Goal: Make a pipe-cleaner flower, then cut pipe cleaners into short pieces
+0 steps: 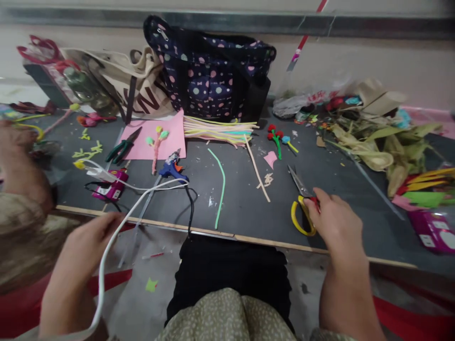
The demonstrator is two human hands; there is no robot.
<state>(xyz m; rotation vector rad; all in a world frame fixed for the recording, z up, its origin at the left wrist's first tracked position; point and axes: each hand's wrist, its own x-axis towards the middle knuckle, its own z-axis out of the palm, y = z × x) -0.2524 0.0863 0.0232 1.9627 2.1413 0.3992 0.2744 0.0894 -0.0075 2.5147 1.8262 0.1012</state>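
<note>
At near right, right hand [337, 220] pinches scissors [297, 182] by the handle; left hand [87, 242], well apart, at table's [256, 218] near-left edge, grip unclear; green strip [223, 189] between.

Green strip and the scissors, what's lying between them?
Between the scissors and green strip, head view shows a beige strip, beige scraps and a pink scrap.

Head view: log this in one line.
right hand: pinching scissors by handle | left hand: by front of table, grip unclear | green strip: on table | glue gun: on table
</note>
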